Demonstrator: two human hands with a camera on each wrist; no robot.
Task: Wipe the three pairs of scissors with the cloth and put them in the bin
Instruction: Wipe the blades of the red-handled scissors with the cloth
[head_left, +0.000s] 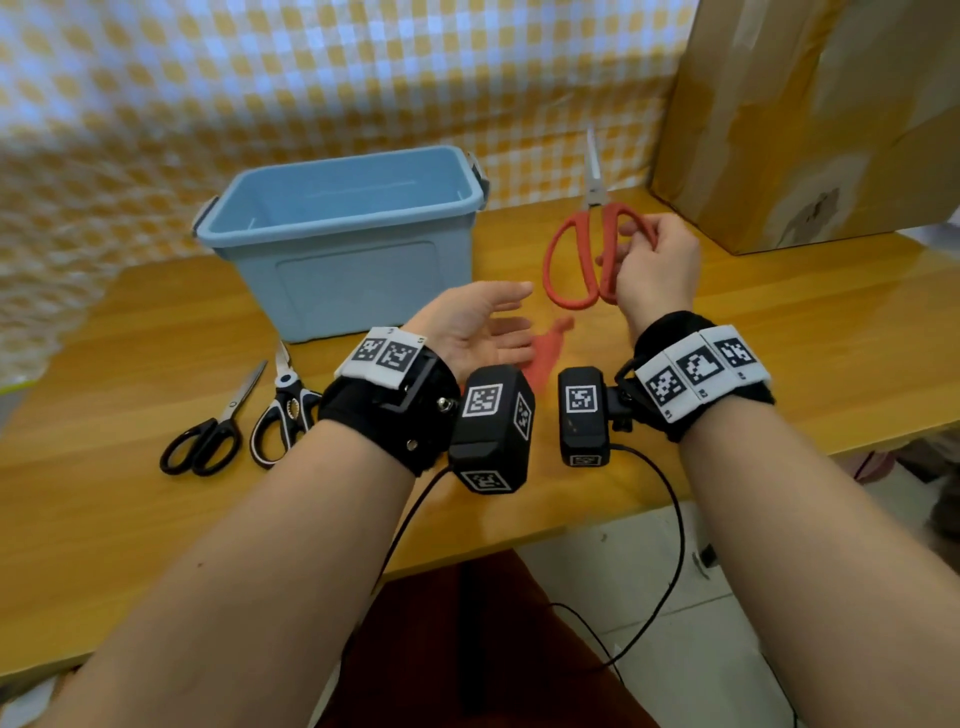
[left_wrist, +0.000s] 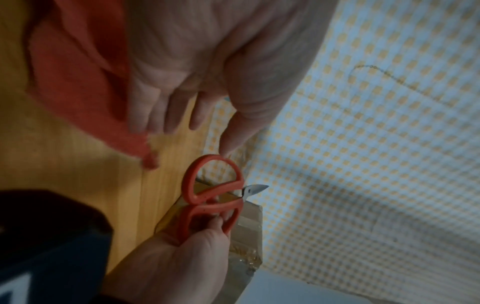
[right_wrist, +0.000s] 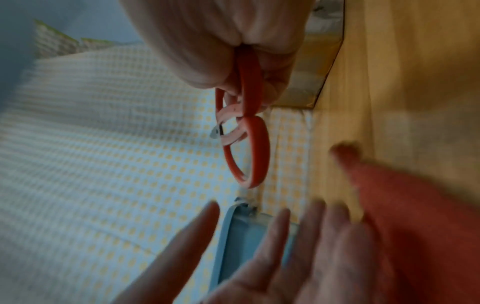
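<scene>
Wood table (head_left: 779, 332): right hand (head_left: 657, 270) grips red scissors (head_left: 576, 260), no readable txt.

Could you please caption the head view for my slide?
Right hand lifts red scissors beside the blue bin; open left hand hovers above the cloth.

Table (head_left: 779, 332): glossy varnished wood, reflective. Bin (head_left: 358, 270): smooth matt blue plastic. Red scissors (head_left: 587, 244): matt red plastic handles, bright metal blades. Cloth (left_wrist: 78, 82): soft orange-red fabric. Box (head_left: 810, 119) at the far right corner: brown cardboard under shiny tape.
</scene>
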